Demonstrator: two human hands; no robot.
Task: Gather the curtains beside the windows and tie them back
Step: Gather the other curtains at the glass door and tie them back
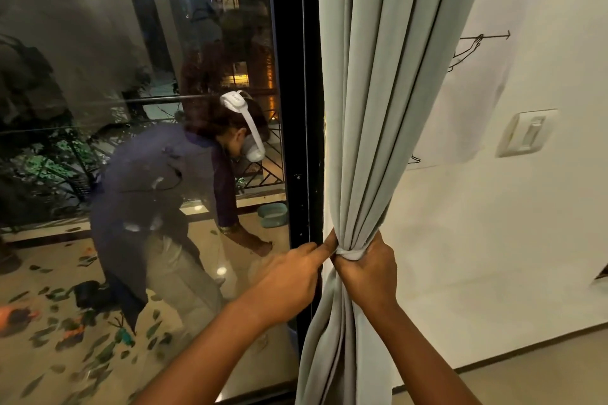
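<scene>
A pale grey-green curtain [378, 108] hangs gathered into a tight bunch beside the black window frame [301, 108]. A light tie-back band [350, 253] wraps the bunch at its narrowest point. My right hand [368, 273] grips the bunched curtain and band from the right, fingers curled round it. My left hand [292, 279] reaches in from the left, its thumb and fingertips pinching the band's left end against the curtain. Below the band the fabric spreads out toward the floor.
The dark window glass [148, 108] on the left reflects a person bending forward. A white wall [493, 223] stands right of the curtain, with a switch plate [526, 133] and a line drawing. Tiled floor shows at the lower right corner.
</scene>
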